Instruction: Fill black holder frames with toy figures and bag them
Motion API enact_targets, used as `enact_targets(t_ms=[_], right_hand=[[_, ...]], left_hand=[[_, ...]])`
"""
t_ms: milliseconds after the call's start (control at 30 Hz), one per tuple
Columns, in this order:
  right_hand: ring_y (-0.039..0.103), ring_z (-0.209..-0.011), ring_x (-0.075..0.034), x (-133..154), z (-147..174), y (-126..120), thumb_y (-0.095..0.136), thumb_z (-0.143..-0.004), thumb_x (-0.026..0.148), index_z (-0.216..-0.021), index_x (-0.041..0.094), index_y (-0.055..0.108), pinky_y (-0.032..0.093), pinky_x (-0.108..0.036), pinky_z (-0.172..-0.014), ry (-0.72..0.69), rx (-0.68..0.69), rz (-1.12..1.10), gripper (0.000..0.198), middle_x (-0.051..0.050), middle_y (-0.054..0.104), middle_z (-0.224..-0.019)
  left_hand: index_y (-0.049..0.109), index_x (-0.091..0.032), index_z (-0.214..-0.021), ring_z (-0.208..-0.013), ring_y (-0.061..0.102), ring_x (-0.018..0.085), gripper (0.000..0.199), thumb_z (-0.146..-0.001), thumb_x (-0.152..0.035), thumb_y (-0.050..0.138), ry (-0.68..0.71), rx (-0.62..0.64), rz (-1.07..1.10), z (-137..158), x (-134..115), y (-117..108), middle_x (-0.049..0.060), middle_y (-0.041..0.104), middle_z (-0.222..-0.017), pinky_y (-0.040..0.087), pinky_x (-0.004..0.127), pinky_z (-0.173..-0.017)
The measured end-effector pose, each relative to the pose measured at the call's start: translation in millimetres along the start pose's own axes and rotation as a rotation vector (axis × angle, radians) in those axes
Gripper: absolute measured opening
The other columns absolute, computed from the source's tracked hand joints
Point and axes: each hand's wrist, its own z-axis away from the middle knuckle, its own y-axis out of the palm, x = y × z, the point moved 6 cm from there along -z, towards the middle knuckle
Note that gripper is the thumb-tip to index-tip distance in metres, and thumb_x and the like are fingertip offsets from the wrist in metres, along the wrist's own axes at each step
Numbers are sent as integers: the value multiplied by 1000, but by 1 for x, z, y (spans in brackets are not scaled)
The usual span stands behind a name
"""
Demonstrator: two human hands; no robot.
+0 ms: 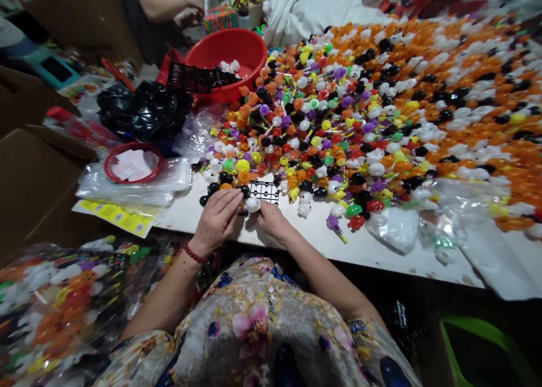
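A black plastic grid lies at the near edge of the white table, between my two hands. My right hand is closed at the grid's near edge, its fingertips partly hidden. Pressed together and bent over the grid's left side are the fingers of my left hand; what lies beneath them is hidden. A white toy head rests on the grid between the hands. Black toy heads and an orange one show around my left fingertips. Behind the grid spreads a heap of small coloured plastic toys.
Behind stands a red basin with black grids across its rim. To the left are a small red basket, clear bags and a black bag. Another person's arm shows at the back. A green-rimmed bin stands lower right.
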Motion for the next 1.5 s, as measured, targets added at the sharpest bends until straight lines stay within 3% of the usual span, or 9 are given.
enact_targets(t_ms=[300, 467, 667, 800, 900, 1033, 1167, 1367, 1500], right_hand=[[65, -84, -20, 12, 1, 10, 53, -83, 7, -96, 20, 62, 50, -29, -74, -50, 98, 188, 21, -7, 69, -94], [63, -100, -19, 5, 42, -17, 56, -90, 17, -117, 19, 59, 52, -31, -88, -156, -112, 82, 27, -9, 67, -108], [59, -100, -26, -53, 144, -102, 47, -96, 23, -112, 19, 65, 51, -43, -91, 62, -562, 363, 25, -13, 65, -104], [57, -90, -27, -86, 192, -139, 49, -95, 26, -104, 18, 68, 50, -44, -81, 208, -702, 536, 23, -13, 64, -95], [56, -87, -25, -94, 200, -142, 53, -94, 29, -102, 18, 69, 51, -41, -80, 196, -722, 565, 21, -12, 63, -92], [56, -88, -24, -93, 184, -123, 57, -93, 29, -104, 18, 69, 53, -41, -81, 141, -671, 538, 20, -11, 62, -94], [60, -100, -24, -93, 181, -112, 47, -95, 20, -98, 16, 65, 55, -39, -87, 146, -712, 467, 19, -15, 59, -111], [62, -107, -23, -111, 217, -125, 40, -95, 17, -116, 18, 59, 58, -37, -87, 254, -855, 373, 29, -16, 57, -121], [59, -110, -25, -119, 225, -124, 38, -94, 15, -121, 18, 62, 55, -43, -94, 219, -803, 392, 35, -15, 59, -116]], left_hand=[[44, -26, -146, -120, 59, 25, 54, -93, -18, 52, 36, -104, -47, -5, -11, -13, 11, 64, -129, 49, 49, -105], [45, -29, -145, -112, 63, 26, 61, -88, -13, 59, 118, -181, 20, -1, -53, -22, 10, 68, -119, 53, 44, -97], [60, -22, -122, -90, 67, 20, 31, -93, -17, 51, 218, 140, 280, -1, -99, 48, 10, 70, -99, 57, 32, -81], [64, -17, -104, -82, 66, 18, 24, -97, -21, 42, 234, 261, 276, -13, -112, 97, 11, 69, -94, 57, 29, -72], [64, -17, -99, -80, 65, 17, 23, -98, -22, 41, 227, 320, 284, -24, -123, 123, 9, 68, -93, 55, 27, -70], [63, -18, -99, -78, 65, 16, 20, -97, -22, 44, 147, 416, 397, -37, -140, 148, 7, 66, -91, 53, 25, -68], [63, -19, -101, -83, 64, 16, 19, -97, -21, 45, 53, 428, 473, -58, -152, 165, 5, 65, -91, 52, 27, -75], [67, -18, -93, -87, 59, 20, 17, -93, -20, 51, 131, 527, 295, -100, -183, 198, 8, 63, -92, 49, 30, -76], [72, -13, -86, -95, 56, 26, 30, -94, -35, 53, 99, 617, 129, -122, -204, 221, 14, 60, -95, 46, 37, -81]])
